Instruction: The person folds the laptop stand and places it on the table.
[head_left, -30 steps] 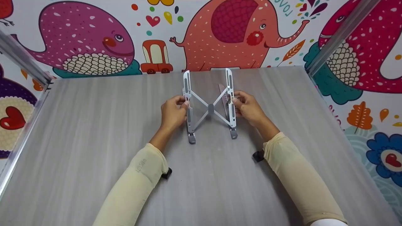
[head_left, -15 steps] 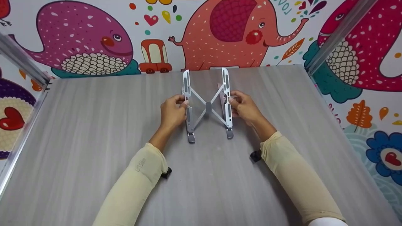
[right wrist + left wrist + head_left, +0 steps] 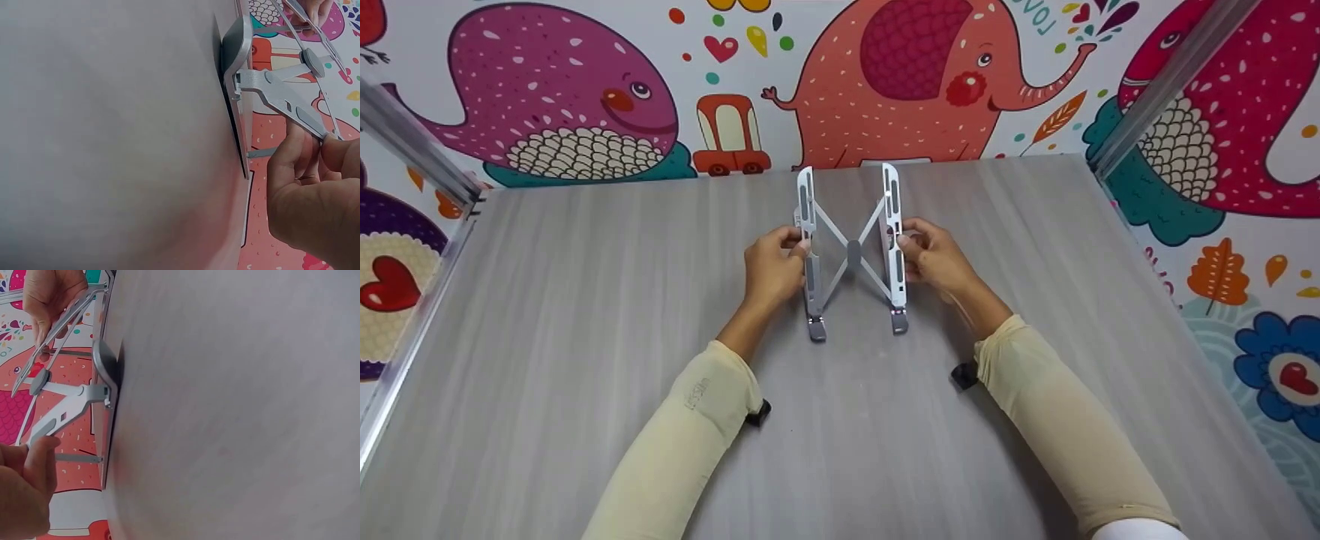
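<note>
A silver folding laptop stand point(image 3: 853, 255) stands on the table, its two side rails joined by crossed bars with a grey oval hub in the middle. My left hand point(image 3: 774, 268) pinches the left rail about halfway along between thumb and fingers. On the other side, my right hand point(image 3: 943, 259) pinches the right rail at nearly the same height. In the left wrist view the left thumb point(image 3: 40, 461) lies against the upper arm of the rail. The right wrist view shows the raised upper arm point(image 3: 289, 104) between thumb and fingers, above the base bar lying on the tabletop.
The wood-grain table point(image 3: 607, 315) reaches back to a wall point(image 3: 915, 75) printed with cartoon animals. Metal posts point(image 3: 1170, 90) rise at its back corners. A black wrist device point(image 3: 964, 375) sits under the right cuff, another point(image 3: 759, 414) under the left.
My right hand has moved left with the right rail, so the two rails stand closer together and the cross bars are steeper. The left hand and left rail stay nearly still.
</note>
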`<state>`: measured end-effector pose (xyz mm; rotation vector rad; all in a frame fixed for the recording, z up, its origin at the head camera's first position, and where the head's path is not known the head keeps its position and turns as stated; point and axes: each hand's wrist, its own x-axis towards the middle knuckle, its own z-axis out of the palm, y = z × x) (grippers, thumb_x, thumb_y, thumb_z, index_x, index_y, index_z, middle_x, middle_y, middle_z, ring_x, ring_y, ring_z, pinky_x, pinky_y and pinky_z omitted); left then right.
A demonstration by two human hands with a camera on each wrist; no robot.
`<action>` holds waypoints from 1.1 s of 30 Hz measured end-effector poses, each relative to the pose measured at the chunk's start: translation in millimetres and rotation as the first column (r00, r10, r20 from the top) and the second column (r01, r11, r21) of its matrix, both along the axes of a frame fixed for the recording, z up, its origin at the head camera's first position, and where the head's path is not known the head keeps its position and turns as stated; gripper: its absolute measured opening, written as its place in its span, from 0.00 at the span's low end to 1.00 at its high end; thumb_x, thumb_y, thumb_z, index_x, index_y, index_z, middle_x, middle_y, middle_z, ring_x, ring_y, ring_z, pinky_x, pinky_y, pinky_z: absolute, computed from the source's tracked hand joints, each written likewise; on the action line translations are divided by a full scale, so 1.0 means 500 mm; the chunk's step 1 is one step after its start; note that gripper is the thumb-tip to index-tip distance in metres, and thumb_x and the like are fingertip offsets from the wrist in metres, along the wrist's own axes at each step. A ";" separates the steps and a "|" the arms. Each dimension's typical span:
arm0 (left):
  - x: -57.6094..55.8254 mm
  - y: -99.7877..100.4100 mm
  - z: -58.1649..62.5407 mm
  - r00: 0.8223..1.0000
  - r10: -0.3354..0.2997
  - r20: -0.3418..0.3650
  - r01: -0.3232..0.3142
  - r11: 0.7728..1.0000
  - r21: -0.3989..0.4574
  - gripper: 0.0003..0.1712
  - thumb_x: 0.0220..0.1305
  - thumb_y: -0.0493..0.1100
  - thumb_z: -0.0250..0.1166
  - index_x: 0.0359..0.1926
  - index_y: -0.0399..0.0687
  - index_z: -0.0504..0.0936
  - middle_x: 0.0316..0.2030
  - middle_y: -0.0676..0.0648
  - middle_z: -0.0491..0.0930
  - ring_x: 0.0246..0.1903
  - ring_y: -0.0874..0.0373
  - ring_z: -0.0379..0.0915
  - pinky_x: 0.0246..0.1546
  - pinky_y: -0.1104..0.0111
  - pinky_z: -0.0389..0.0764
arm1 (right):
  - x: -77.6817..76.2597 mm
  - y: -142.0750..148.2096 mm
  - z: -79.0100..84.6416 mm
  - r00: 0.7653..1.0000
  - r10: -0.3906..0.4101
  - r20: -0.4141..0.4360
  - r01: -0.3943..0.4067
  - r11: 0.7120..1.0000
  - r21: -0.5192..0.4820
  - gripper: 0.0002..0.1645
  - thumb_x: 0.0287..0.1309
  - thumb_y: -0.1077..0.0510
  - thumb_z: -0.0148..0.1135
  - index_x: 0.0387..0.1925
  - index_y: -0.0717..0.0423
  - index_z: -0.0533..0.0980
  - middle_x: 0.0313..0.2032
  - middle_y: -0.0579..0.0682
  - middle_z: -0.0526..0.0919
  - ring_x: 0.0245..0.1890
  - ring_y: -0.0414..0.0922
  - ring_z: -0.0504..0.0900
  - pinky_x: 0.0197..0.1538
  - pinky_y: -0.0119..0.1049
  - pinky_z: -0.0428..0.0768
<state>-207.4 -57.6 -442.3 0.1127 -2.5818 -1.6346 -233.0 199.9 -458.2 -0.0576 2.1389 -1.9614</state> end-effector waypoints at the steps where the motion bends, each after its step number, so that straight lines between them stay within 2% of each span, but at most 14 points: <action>1: 0.000 0.000 0.000 1.000 0.002 0.001 -0.002 1.000 -0.002 0.09 0.72 0.40 0.62 0.48 0.43 0.86 0.43 0.43 0.83 0.35 0.53 0.77 0.27 0.68 0.80 | 0.000 -0.001 0.000 1.000 0.002 0.001 -0.002 1.000 0.001 0.14 0.75 0.61 0.53 0.58 0.61 0.74 0.29 0.48 0.74 0.22 0.40 0.74 0.25 0.32 0.80; 6: 0.002 0.000 0.000 1.000 0.011 0.006 -0.011 1.000 -0.008 0.09 0.72 0.40 0.62 0.49 0.43 0.85 0.44 0.44 0.83 0.36 0.54 0.77 0.29 0.67 0.81 | 0.001 -0.007 -0.001 1.000 0.004 0.010 -0.004 1.000 0.022 0.13 0.75 0.60 0.54 0.57 0.57 0.75 0.31 0.48 0.75 0.23 0.41 0.75 0.27 0.32 0.81; 15: 0.001 0.001 0.002 1.000 0.012 -0.003 -0.012 1.000 -0.017 0.10 0.73 0.39 0.62 0.49 0.43 0.85 0.44 0.43 0.84 0.39 0.53 0.78 0.36 0.64 0.80 | 0.001 -0.026 0.001 0.999 0.005 0.040 -0.005 1.000 0.010 0.16 0.75 0.59 0.54 0.60 0.61 0.73 0.30 0.47 0.75 0.24 0.42 0.75 0.28 0.33 0.81; 23: 0.001 0.003 0.005 1.000 0.005 0.011 -0.005 1.000 -0.006 0.09 0.73 0.40 0.62 0.49 0.44 0.85 0.45 0.44 0.82 0.39 0.52 0.78 0.34 0.63 0.84 | 0.003 -0.045 -0.003 0.999 -0.005 0.047 0.005 1.000 -0.008 0.17 0.75 0.59 0.54 0.60 0.62 0.73 0.28 0.47 0.74 0.23 0.40 0.74 0.27 0.32 0.80; 27: -0.003 0.006 0.005 1.000 0.000 0.002 0.000 1.000 0.003 0.09 0.72 0.39 0.62 0.48 0.42 0.85 0.44 0.43 0.83 0.40 0.52 0.78 0.35 0.63 0.83 | 0.004 -0.051 -0.003 0.999 -0.009 0.052 0.009 1.000 0.001 0.18 0.75 0.59 0.55 0.61 0.60 0.73 0.28 0.46 0.74 0.23 0.40 0.75 0.27 0.32 0.81; 33: -0.008 0.009 0.006 0.999 -0.014 0.038 0.013 1.000 0.022 0.08 0.72 0.40 0.62 0.48 0.45 0.85 0.43 0.45 0.83 0.39 0.53 0.77 0.34 0.65 0.82 | 0.003 -0.066 -0.005 0.998 -0.008 0.064 0.011 0.999 -0.045 0.16 0.74 0.60 0.56 0.59 0.60 0.73 0.26 0.46 0.75 0.20 0.39 0.77 0.26 0.33 0.82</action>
